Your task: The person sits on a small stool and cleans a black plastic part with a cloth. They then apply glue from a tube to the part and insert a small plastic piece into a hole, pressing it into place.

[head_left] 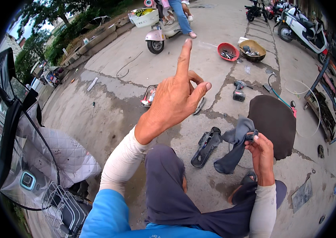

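Observation:
My left hand is raised in the middle of the view. Its index finger points straight ahead, the thumb stands apart, the other fingers curl in, and nothing is in it. At the right, my right hand pinches a small black part together with a grey cloth that hangs down to the left. The part's kind cannot be made out. Just left of the cloth, a long black plastic housing lies on the ground. A dark brown round mat lies beyond my right hand.
A cordless drill, a red bowl and a tan bowl of metal parts lie ahead. People sit on a scooter at the far side. Another scooter with a wire basket stands close left. A screwdriver lies left.

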The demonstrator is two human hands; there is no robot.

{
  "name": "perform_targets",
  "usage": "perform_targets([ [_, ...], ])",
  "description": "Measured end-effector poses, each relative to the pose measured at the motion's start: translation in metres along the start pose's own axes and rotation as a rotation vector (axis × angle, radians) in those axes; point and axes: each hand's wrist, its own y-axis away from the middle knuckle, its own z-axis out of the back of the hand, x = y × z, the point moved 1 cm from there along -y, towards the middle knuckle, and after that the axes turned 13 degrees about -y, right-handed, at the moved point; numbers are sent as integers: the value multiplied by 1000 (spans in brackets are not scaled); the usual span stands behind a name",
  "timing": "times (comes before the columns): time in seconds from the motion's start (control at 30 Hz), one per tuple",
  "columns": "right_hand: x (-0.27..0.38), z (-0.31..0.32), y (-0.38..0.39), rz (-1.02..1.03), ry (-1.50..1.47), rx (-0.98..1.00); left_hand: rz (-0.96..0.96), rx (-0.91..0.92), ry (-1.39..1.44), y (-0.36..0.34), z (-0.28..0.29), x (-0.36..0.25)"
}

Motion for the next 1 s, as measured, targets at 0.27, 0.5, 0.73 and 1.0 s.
perform_targets([
  [0.27,18,-4,16,38,-34,-13,517,-33,220,179,22,108],
  [0.5,28,8,22,22,-58,-30,2056,1064,146,607,-3,138],
  [0.73,18,2,20,-50,-69,-3,1967,746,371,597,-48,98],
  [1.0,15,-5,12,-87,-58,14,1835,661,488,553,-81,100],
])
